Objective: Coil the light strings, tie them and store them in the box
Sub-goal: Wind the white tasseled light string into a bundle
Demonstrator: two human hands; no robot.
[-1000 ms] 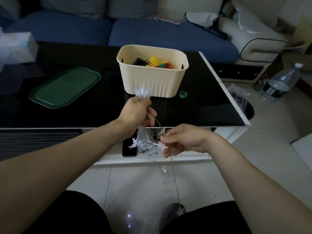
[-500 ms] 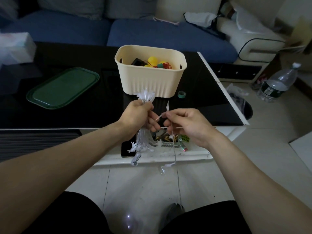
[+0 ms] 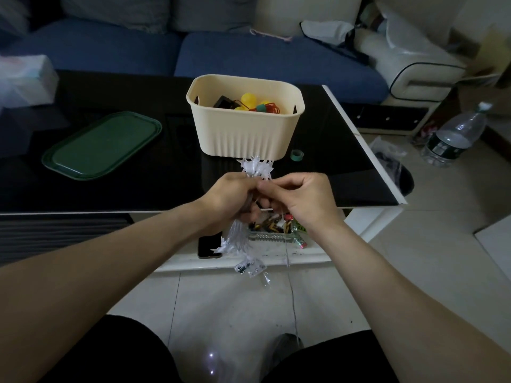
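Light string (image 3: 255,168) bunched in left hand (image 3: 233,196), fist closed round its middle to keep loops together. Right hand (image 3: 302,200) pinching loose wire at the bundle, probably feeding another loop; tail trailing to floor. Box (image 3: 244,136) just behind on worktop (image 3: 331,150), open for storing.

Cream ribbed plastic box (image 3: 243,134) on black glass table (image 3: 138,183); green oblong lid (image 3: 102,145) to its left, small green tape roll (image 3: 297,155) right. Clear plastic bottle (image 3: 453,136) on floor, far right.
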